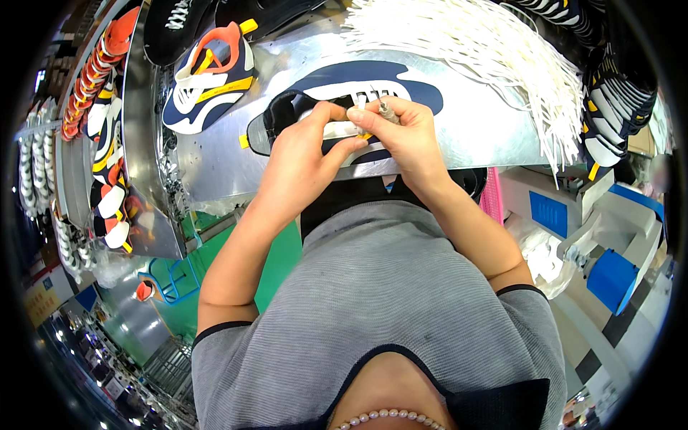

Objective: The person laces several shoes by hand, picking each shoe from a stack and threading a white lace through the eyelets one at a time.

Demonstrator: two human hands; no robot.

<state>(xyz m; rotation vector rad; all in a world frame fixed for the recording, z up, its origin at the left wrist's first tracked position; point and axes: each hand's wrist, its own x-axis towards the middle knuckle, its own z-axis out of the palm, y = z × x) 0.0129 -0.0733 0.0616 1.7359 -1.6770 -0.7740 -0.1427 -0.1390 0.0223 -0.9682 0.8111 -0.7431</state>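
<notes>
A navy and white shoe upper (421, 92) lies on its side on the metal table, its black-lined opening to the left. Over its lacing area my two hands meet. My left hand (307, 152) is closed, thumb and forefinger pinching a white shoelace (342, 130) at the eyelets. In the curled fingers of my right hand (414, 143) is a small greyish tool (388, 112) with a thin tip; thumb and forefinger also pinch close to the lace. The fingers partly hide the eyelets.
A big pile of white shoelaces (473, 54) covers the table's right. A navy, white and orange shoe upper (209, 82) lies at left, near black shoes (172, 29). Stacked uppers (609, 118) stand right; a rack of orange-lined uppers (97, 86) is left. The table edge (236, 190) runs before me.
</notes>
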